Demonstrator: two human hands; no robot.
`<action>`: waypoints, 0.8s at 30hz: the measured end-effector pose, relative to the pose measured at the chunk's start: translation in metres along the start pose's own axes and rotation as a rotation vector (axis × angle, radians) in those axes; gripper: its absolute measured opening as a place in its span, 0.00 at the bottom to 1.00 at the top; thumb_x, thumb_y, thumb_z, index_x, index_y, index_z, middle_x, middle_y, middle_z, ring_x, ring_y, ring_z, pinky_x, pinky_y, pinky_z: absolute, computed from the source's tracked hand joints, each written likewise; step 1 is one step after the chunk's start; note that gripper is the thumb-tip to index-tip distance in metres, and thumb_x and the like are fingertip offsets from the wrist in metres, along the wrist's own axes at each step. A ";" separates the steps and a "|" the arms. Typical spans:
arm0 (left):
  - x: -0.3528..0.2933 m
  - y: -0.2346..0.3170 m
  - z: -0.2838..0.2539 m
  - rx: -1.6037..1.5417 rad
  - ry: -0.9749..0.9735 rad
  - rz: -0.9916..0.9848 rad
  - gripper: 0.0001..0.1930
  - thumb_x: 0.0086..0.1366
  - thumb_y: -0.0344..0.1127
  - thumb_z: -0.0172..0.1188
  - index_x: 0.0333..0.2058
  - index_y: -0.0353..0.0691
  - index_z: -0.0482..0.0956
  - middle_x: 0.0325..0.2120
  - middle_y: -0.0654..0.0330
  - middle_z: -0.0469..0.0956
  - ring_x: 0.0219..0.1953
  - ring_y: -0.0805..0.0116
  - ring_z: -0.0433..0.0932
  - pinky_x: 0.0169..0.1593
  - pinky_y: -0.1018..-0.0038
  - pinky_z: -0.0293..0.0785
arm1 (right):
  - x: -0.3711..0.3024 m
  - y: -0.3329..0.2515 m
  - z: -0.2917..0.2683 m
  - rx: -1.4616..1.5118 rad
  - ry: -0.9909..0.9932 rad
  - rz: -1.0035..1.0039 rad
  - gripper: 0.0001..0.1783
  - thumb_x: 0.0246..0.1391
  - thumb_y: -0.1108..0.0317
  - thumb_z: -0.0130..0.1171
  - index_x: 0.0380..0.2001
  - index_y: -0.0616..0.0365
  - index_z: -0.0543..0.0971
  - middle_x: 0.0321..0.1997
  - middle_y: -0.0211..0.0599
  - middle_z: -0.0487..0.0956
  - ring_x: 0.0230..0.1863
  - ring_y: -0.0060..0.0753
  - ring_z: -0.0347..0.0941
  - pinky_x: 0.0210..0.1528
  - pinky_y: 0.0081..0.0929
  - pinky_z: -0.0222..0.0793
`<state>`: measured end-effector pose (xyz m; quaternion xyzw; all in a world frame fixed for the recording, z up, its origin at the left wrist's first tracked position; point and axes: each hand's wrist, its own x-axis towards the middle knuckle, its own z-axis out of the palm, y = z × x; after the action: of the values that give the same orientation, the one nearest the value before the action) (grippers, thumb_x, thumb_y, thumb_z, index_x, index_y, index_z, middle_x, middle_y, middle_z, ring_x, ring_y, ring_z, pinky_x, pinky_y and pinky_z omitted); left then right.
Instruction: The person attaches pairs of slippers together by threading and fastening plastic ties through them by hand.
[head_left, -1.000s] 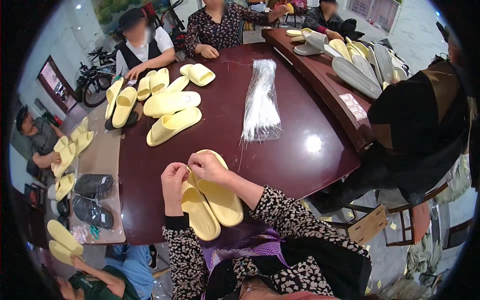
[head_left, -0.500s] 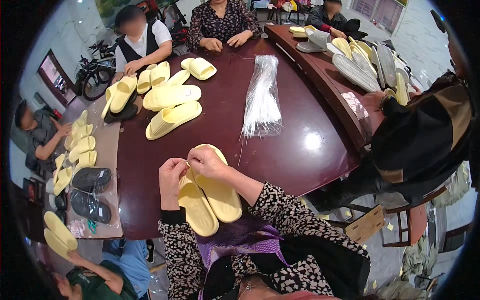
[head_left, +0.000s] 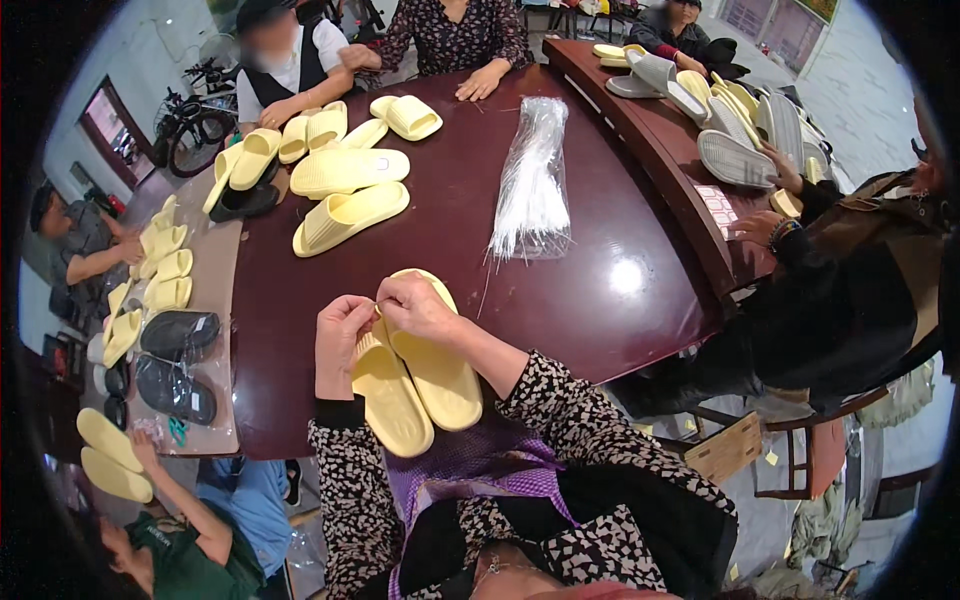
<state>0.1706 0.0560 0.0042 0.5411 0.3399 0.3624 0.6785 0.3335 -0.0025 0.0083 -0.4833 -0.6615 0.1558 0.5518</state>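
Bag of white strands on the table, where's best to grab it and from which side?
Probably around the middle of the bag, from its right side, with the right hand: it lies lengthwise, pointing away from you, and loose strands poke out of its near end.

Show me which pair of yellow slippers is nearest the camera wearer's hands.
The yellow pair at the table's near edge, partly covered by the right hand; the other yellow slippers are farther away.
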 end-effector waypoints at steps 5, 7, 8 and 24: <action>-0.006 0.012 0.004 0.150 0.003 0.042 0.04 0.61 0.28 0.56 0.30 0.33 0.77 0.24 0.64 0.75 0.26 0.80 0.71 0.30 0.84 0.67 | 0.000 0.003 0.009 0.099 -0.008 0.090 0.04 0.44 0.74 0.53 0.23 0.64 0.75 0.21 0.46 0.75 0.24 0.40 0.74 0.30 0.34 0.68; -0.002 0.015 0.013 0.142 0.018 0.077 0.05 0.61 0.28 0.56 0.29 0.33 0.77 0.24 0.65 0.75 0.26 0.80 0.70 0.30 0.83 0.67 | 0.004 0.007 0.009 0.177 -0.022 0.172 0.06 0.46 0.72 0.53 0.25 0.64 0.75 0.23 0.46 0.75 0.26 0.38 0.74 0.32 0.33 0.69; 0.000 0.013 0.013 0.129 0.028 0.091 0.05 0.61 0.29 0.56 0.29 0.33 0.77 0.24 0.65 0.75 0.26 0.80 0.70 0.30 0.83 0.67 | 0.005 0.009 0.006 0.102 -0.026 0.144 0.06 0.47 0.72 0.53 0.26 0.65 0.76 0.24 0.46 0.76 0.26 0.38 0.74 0.32 0.33 0.69; -0.025 0.034 0.019 0.135 0.208 0.291 0.19 0.59 0.26 0.58 0.50 0.31 0.69 0.38 0.58 0.76 0.35 0.76 0.75 0.39 0.81 0.72 | 0.016 -0.036 -0.022 0.079 0.151 0.090 0.09 0.50 0.77 0.56 0.36 0.62 0.78 0.37 0.45 0.79 0.40 0.42 0.76 0.44 0.31 0.69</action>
<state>0.1700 0.0299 0.0432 0.5887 0.3498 0.4869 0.5422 0.3376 -0.0141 0.0517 -0.5007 -0.5889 0.1697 0.6114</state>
